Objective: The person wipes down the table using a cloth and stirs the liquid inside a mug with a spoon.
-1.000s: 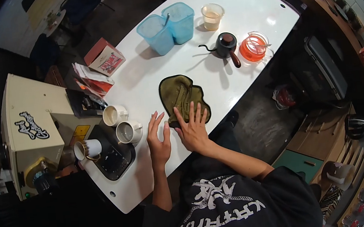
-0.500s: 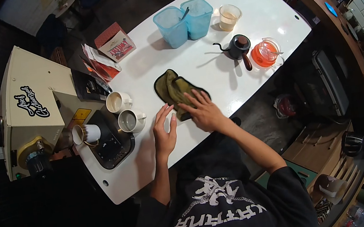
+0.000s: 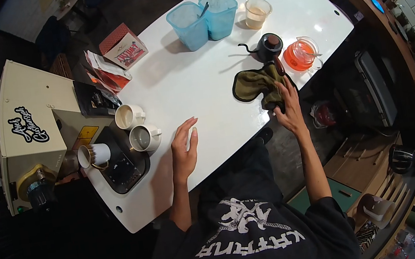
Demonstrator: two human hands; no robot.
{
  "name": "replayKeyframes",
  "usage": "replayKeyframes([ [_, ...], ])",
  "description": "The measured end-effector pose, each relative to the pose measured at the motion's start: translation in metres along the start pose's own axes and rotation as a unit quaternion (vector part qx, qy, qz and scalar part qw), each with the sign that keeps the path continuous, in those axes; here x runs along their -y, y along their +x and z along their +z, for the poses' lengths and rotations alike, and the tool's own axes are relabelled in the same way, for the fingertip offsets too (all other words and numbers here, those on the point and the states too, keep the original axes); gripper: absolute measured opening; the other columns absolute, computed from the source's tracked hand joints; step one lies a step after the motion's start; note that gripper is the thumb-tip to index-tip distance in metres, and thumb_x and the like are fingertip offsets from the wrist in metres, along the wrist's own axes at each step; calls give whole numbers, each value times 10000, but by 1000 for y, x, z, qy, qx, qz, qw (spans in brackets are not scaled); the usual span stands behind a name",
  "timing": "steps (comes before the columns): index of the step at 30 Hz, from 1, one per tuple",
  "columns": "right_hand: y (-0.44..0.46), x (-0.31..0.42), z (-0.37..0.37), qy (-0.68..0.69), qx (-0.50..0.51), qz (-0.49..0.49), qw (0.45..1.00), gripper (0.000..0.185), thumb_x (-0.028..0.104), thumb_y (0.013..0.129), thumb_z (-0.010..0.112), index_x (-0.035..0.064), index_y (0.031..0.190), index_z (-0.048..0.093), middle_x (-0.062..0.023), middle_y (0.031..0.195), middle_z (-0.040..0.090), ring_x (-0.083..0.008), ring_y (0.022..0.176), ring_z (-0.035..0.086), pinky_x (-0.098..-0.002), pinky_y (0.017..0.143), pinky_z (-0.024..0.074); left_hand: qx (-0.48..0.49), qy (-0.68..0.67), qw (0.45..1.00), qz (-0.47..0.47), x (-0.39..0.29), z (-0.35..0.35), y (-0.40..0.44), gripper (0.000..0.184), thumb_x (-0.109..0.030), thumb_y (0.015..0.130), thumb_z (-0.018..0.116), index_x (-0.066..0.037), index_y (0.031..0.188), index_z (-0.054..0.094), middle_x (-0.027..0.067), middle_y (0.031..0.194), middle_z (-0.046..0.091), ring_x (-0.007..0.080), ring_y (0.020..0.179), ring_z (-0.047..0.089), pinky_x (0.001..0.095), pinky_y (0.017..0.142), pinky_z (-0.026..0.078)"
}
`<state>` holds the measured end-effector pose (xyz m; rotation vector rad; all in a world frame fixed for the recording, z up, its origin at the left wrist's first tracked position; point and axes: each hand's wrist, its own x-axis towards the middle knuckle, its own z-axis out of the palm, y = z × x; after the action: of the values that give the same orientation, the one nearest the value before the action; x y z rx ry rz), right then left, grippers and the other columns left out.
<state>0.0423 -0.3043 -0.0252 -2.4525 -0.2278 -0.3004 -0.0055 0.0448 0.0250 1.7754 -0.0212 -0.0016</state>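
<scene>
My right hand [image 3: 291,110] is on a green cloth [image 3: 254,84] with dark edging at the table's near edge. Its fingers press over the bunched right part, and the thumb is at the near side. Just beyond the cloth stands a black gooseneck kettle [image 3: 266,48], its handle reaching down to the cloth. To the right is a glass server [image 3: 298,55] of red liquid with a spoon in it. My left hand [image 3: 184,151] is open and holds nothing, fingers extended over the white table [image 3: 207,87]. Two cups, one pale [image 3: 129,117] and one greyish inside [image 3: 144,138], stand left of it.
A cream machine [image 3: 31,121] with a white-and-brown cup [image 3: 96,154] at its drip tray occupies the left end. Farther back are a box [image 3: 124,48], a red-and-white bag [image 3: 111,74], two blue containers [image 3: 191,27] and a clear plastic cup [image 3: 257,14].
My right hand has slid the cloth rightward across the table, from the middle to beside the kettle and server. My left hand has stayed nearly in place. The camera view has shifted slightly.
</scene>
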Motion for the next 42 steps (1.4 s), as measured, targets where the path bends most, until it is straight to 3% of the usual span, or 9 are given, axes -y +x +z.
replayKeyframes([
  [2,1,14,7,20,-4,-4,1000,705,236,801,682,192,1472,473,-183,1595,289,-402,1464,281,-590,1190,168,1,-12,1000,-4,-6,-4,-2,308,-65,1021,504,14,1306,589,150,1348,577,243,1313,522,359,1133,378],
  [4,-3,27,18,-153,36,-13,988,675,373,861,661,257,1493,456,-197,1608,257,-433,1463,262,-621,1174,164,-14,-27,999,-27,-16,-8,-4,300,-66,1035,491,30,1305,581,147,1334,586,217,1301,528,347,1130,382],
  [5,-6,28,26,-160,35,-12,986,658,441,905,622,233,1504,446,-200,1616,240,-458,1462,244,-621,1160,194,-20,-27,999,-31,-19,-10,-6,300,-66,1035,491,30,1305,581,147,1334,586,217,1301,528,347,1130,382],
  [12,-35,83,52,-97,115,-30,988,754,457,913,612,117,1537,359,-220,1626,196,-495,1435,267,-639,1128,248,-48,-49,998,-10,-25,-26,-24,297,-67,1039,492,35,1305,575,134,1287,618,177,1259,549,331,1113,396],
  [17,-49,138,74,-84,205,-88,971,883,601,889,573,53,1538,329,-259,1619,178,-542,1355,357,-624,1123,271,-95,-52,994,-23,-29,-43,-45,311,-71,1045,469,70,1305,567,164,1290,629,199,1267,545,333,1102,386],
  [21,-58,176,100,-49,244,-196,948,822,574,937,524,27,1524,343,-273,1604,206,-522,1301,414,-596,1119,279,-119,-54,991,-35,-26,-55,-66,307,-70,1040,485,64,1304,566,156,1294,622,194,1258,549,327,1094,394],
  [31,-79,234,151,36,305,-382,872,770,549,943,529,67,1519,358,-267,1595,217,-485,1329,395,-576,1135,285,-187,-42,980,-48,-31,-72,-118,301,-58,1037,482,62,1299,567,154,1290,623,193,1248,558,322,1080,400],
  [38,-61,206,141,25,314,-418,852,635,489,986,490,71,1463,452,-198,1602,260,-375,1371,388,-529,1167,270,-207,-37,977,-49,-31,-55,-110,300,-67,1038,472,56,1286,588,147,1243,650,196,1214,580,332,1079,407],
  [42,-42,160,111,-18,292,-387,874,608,464,987,502,81,1457,462,-166,1610,266,-362,1460,288,-517,1202,211,-152,-32,988,-22,-30,-35,-83,294,-92,1051,488,36,1300,578,141,1265,644,181,1229,574,311,1055,419],
])
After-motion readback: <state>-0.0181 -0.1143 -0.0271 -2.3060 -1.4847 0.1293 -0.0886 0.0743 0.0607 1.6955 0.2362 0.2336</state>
